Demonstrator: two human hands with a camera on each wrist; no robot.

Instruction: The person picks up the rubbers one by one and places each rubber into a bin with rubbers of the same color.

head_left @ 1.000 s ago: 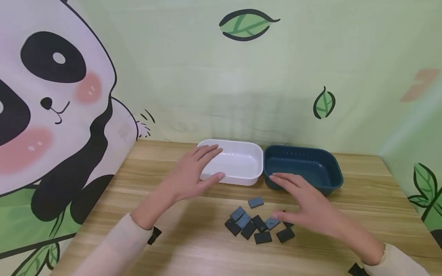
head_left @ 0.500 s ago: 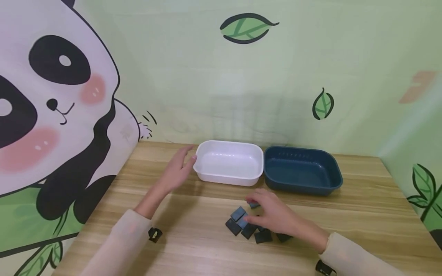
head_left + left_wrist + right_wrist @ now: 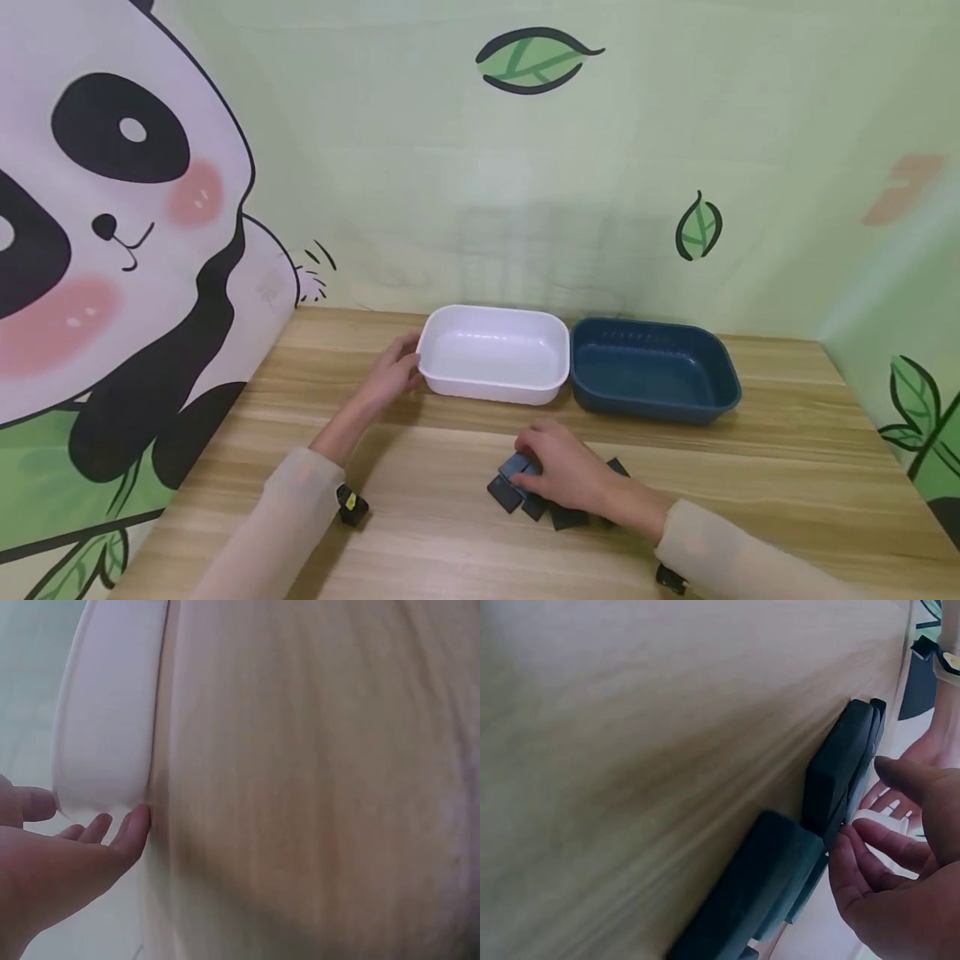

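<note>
A white plastic basin [image 3: 492, 390] stands at the back of the table. My left hand [image 3: 388, 373] is at its left end; in the left wrist view the thumb lies at the rim and the fingertips [image 3: 139, 821] reach the lower edge. My right hand [image 3: 566, 467] is low over a cluster of small rectangular blocks, thumb and fingers spread around a blue-grey block [image 3: 514, 468]. Black blocks [image 3: 504, 493] lie beside it, others partly hidden under the hand. The right wrist view shows dark blocks [image 3: 840, 765] near the thumb and fingertips, which stay apart.
A dark blue basin [image 3: 656, 408] stands right beside the white one. The wood-grain table [image 3: 420, 533] runs back to a green printed backdrop [image 3: 390, 150] with a panda and leaves. Another black block [image 3: 617, 467] lies behind my right wrist.
My left hand has moved from over the white basin to its left end. The right hand has come down and leftward from the blue basin's front to the blocks.
</note>
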